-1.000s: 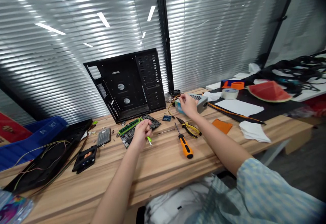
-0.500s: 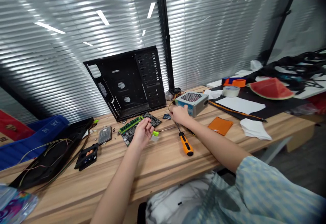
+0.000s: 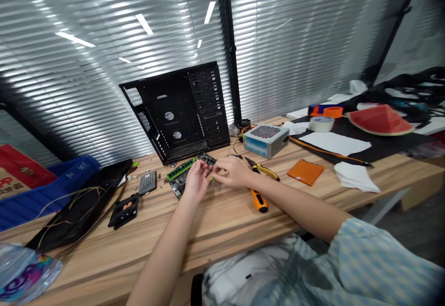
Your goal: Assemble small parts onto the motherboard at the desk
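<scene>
My left hand is closed, fingertips pinched together over the right part of a motherboard. What it pinches is too small to make out. Close beside it, my right hand is closed too, thumb and fingertips drawn together and almost meeting the left fingers; its contents are hidden. A bit of lime green shows between the hands. Along the motherboard's far left side runs a green memory stick. An orange-and-black screwdriver lies by my right wrist, partly covered, with yellow-and-black pliers beyond it.
Behind the motherboard stands a black computer case. A power supply and orange pouch lie to the right. On the left are a metal-cased drive, a black bracket, a black panel and a blue bin.
My right hand has moved left and nearer, from beside the power supply to my left hand. That uncovers the pliers. The left hand stays over the motherboard; the view has shifted slightly.
</scene>
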### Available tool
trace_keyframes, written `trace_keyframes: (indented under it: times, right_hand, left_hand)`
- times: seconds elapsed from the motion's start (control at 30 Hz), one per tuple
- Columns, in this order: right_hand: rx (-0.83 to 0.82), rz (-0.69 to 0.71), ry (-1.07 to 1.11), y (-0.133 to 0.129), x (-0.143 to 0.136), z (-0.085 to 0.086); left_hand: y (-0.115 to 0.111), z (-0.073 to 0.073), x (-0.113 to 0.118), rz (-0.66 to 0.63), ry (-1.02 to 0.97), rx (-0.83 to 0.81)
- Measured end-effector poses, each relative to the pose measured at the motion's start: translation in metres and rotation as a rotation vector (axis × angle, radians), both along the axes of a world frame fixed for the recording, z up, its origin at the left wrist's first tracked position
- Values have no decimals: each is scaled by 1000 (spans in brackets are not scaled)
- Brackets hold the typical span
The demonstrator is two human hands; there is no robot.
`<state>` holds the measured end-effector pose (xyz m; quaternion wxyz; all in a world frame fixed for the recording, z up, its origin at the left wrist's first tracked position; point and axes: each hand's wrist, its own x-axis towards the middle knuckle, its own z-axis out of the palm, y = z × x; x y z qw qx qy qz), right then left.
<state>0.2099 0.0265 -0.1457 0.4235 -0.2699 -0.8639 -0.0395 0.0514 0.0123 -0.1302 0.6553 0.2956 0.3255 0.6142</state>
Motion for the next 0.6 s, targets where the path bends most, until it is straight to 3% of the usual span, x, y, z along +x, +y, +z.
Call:
trace_keyframes:
  times: [0.17, 0.37, 0.6]
  right_hand:
    - [-35, -27, -179, -2, -2, -5]
    - [-113, -46, -205, -1, -4, -8]
    - [-167, -69, -231, 1, -7, -10]
  left_hand:
    - [2, -3, 0, 46, -2, 24]
    - [4, -5, -3, 85, 39, 28]
    - [-1, -7, 0, 132, 223, 103]
